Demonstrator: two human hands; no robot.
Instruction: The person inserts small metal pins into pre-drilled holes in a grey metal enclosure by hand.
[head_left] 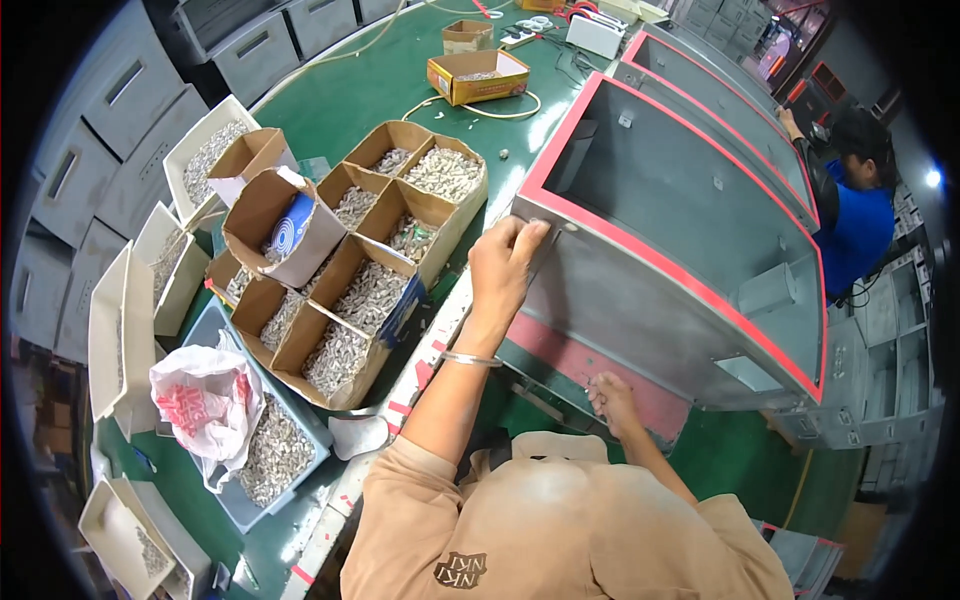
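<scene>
Right of the divided carton [457, 228], the grey cabinet [640, 310] looks stiff, probably heavy: best held by 2 opposite edges. The left hand [503, 262] clamps its carton-side corner; the right hand [614, 401] has fingers curled together.

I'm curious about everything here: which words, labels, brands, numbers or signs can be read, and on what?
I won't copy wording or name brands, but print shows here:
Tan shirt: dark lettered patch, upside down in this view.
White plastic bag: red printing, crumpled.
Yellow box: side printing, too small to read.
Blue panel at an open carton: white rings, no words I can make out.
</scene>
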